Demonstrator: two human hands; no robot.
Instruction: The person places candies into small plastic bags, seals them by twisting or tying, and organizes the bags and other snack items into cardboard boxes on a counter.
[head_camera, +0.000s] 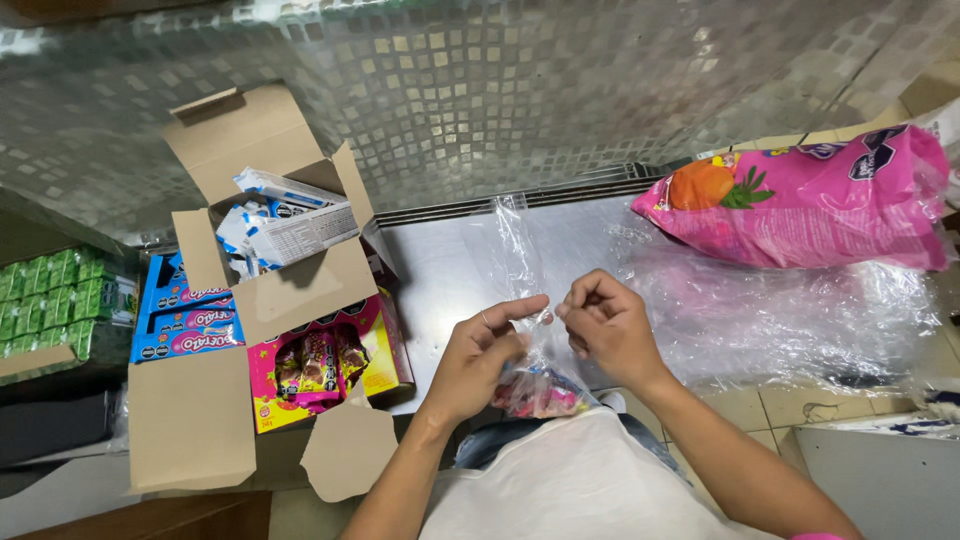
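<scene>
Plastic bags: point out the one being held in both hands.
The small clear bag with pink sweets inside, its neck pinched between the left hand and right hand. The big pink bag lies untouched on the counter.

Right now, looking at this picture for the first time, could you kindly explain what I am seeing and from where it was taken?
One camera sits on a person's head and looks down, so both bare hands are that person's own. The left hand and right hand pinch the neck of a small clear plastic bag with pink sweets at its bottom. Ahead is a metal counter bearing a large pink snack bag and loose clear plastic bags. To the left stands an open cardboard box, with a yellow-and-pink sweet box beside it.
</scene>
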